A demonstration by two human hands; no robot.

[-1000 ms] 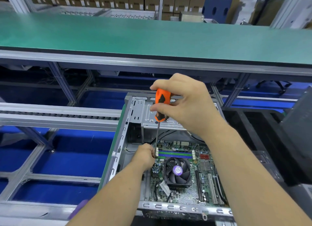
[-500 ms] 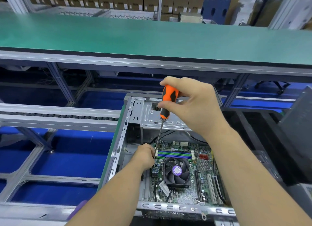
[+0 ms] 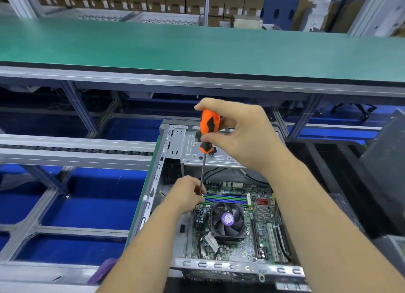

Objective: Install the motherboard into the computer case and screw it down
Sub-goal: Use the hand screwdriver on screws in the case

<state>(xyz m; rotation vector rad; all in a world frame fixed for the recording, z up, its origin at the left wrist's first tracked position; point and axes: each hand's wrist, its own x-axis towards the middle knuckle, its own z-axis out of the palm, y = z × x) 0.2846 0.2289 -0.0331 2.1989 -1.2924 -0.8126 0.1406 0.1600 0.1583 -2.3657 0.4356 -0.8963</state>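
Motherboard [image 3: 238, 222] in case [image 3: 173, 143] | screwdriver [image 3: 208, 128] upright, gripped by right hand [image 3: 241, 135]

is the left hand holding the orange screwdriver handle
No, the right hand grips the orange handle of the screwdriver, while the left hand steadies its shaft low down by the motherboard.

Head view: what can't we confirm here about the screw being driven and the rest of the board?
- Screw and screwdriver tip: hidden by the left hand, so seating cannot be told.
- Motherboard right edge: covered by the right forearm.
- Other mounting screws: too small to pick out.
- Fan label text: too small to read.
- Case near edge: cut off by the bottom of the frame.
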